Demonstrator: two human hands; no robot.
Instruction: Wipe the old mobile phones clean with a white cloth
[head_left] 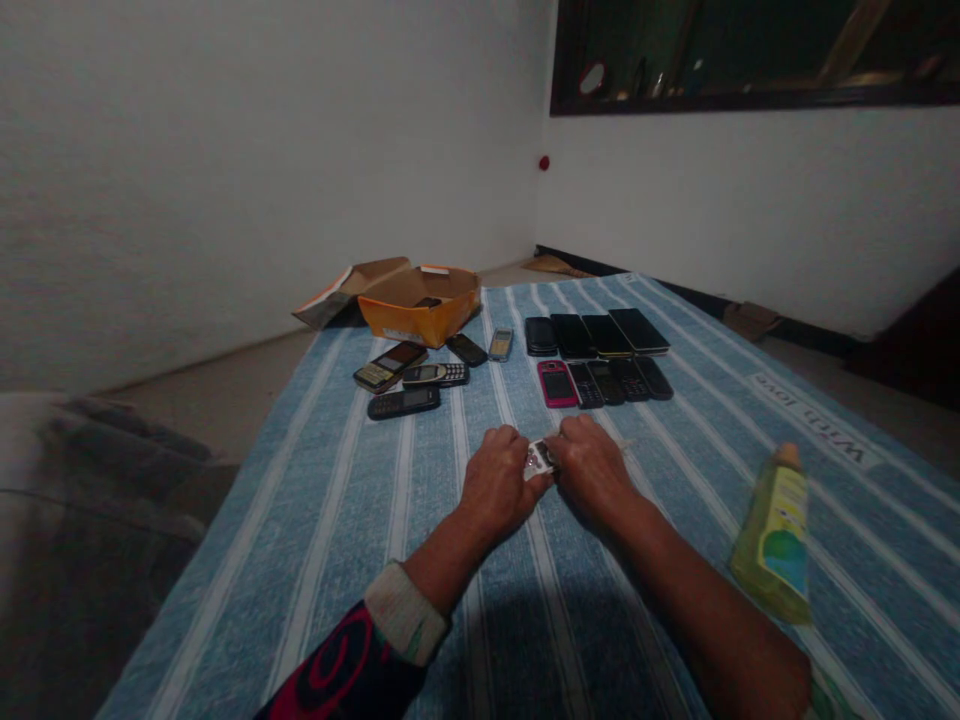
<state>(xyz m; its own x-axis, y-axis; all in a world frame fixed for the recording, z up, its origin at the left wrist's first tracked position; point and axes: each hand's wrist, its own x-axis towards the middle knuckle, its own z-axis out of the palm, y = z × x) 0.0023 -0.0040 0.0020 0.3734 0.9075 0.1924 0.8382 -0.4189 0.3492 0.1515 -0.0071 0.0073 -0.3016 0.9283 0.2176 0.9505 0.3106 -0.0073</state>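
Note:
My left hand [499, 478] and my right hand [592, 470] meet above the striped cloth, fingers closed on a small white and dark object [538, 459] that looks like a mobile phone. Most of it is hidden by my fingers. Just beyond my hands lies a row of keypad phones, with a pink phone [557, 384] at its left end and a dark rounded phone [655, 378] at its right. Behind them is a row of larger black phones [602, 336]. To the left, several more keypad phones [405, 401] lie loosely grouped, one a pale blue phone [500, 345].
An orange cardboard box [420, 322] stands with its lid open at the far left, a dark phone [428, 302] inside. At right a bottle of yellow-green liquid [776, 540] lies on the blue and white striped cloth [330, 560]. White walls enclose the far side.

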